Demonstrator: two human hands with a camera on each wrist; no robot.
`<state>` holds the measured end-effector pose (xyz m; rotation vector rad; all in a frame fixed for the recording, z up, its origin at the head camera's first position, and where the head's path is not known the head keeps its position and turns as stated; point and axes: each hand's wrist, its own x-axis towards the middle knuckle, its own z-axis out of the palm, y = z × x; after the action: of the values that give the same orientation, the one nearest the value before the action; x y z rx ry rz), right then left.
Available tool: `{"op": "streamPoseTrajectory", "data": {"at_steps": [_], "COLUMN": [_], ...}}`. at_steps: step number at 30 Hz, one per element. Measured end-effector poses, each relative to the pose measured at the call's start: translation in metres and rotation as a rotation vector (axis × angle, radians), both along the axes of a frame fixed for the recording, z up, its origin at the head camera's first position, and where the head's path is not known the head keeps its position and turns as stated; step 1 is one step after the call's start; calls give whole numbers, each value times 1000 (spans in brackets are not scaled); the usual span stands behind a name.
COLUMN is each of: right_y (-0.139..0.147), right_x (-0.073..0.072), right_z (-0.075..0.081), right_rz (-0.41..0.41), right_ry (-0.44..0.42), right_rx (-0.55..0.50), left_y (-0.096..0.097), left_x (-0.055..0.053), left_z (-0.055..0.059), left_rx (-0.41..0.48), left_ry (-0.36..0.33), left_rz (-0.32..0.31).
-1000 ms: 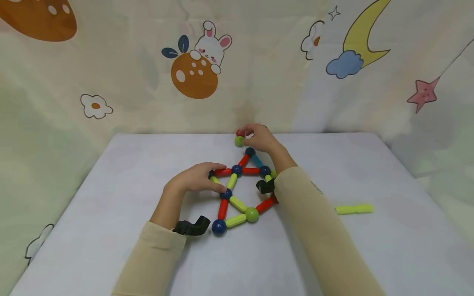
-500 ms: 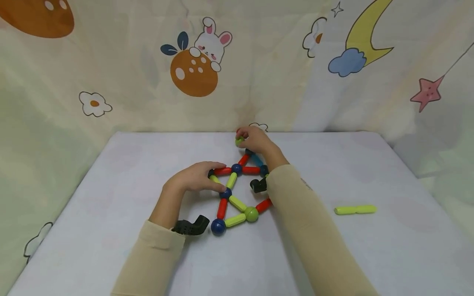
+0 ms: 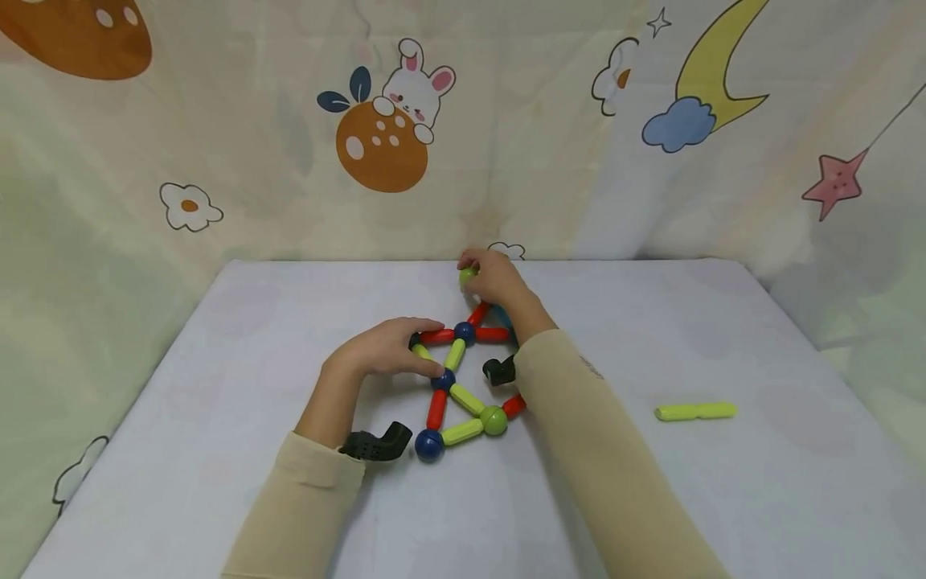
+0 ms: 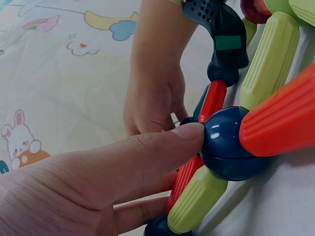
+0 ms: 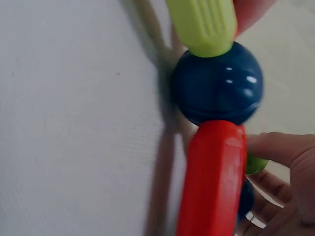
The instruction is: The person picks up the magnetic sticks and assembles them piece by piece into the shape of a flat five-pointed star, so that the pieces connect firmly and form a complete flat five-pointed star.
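Observation:
A flat frame of rods and balls, a building toy, lies on the table with red and yellow-green rods joined at dark blue balls. My left hand grips its left side; in the left wrist view the thumb presses a blue ball while fingers reach behind a red rod. At the frame's far tip, my right hand pinches a green ball. The right wrist view shows part of that green ball under the thumb. My fingers hide whatever lies beyond it.
Two yellow-green rods lie end to end on the right of the white table. A printed cloth hangs behind the far edge. My right sleeve covers the frame's right side.
My right hand has closed in on the green ball and its forearm has shifted left. The red piece seen behind the ball is now hidden. My left hand stays put.

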<state>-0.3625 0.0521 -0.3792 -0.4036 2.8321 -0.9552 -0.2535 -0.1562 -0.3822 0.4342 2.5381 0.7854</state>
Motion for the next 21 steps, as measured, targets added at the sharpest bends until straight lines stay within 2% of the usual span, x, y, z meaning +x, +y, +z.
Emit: {"op": "streamPoseTrajectory", "data": {"at_steps": [4,11,17,21], "right_y": [10,41,71,92], "right_x": [7,22,45,62], "right_z": [12,32,44,46], "right_rz": [-31,-89,-105,-113], "right_ry": [22,-9,-43,-79], "right_rx": [-132,-340,-380,-385], "left_y": [2,2,2,1], "left_x": [0,-2,0,0], "left_z": [1,-1,-3,-3], "left_rx": [-4,-10,-2,-12], "left_ry": [0,-2,0,4], "left_rz": [-1,-2,0,-1]}}
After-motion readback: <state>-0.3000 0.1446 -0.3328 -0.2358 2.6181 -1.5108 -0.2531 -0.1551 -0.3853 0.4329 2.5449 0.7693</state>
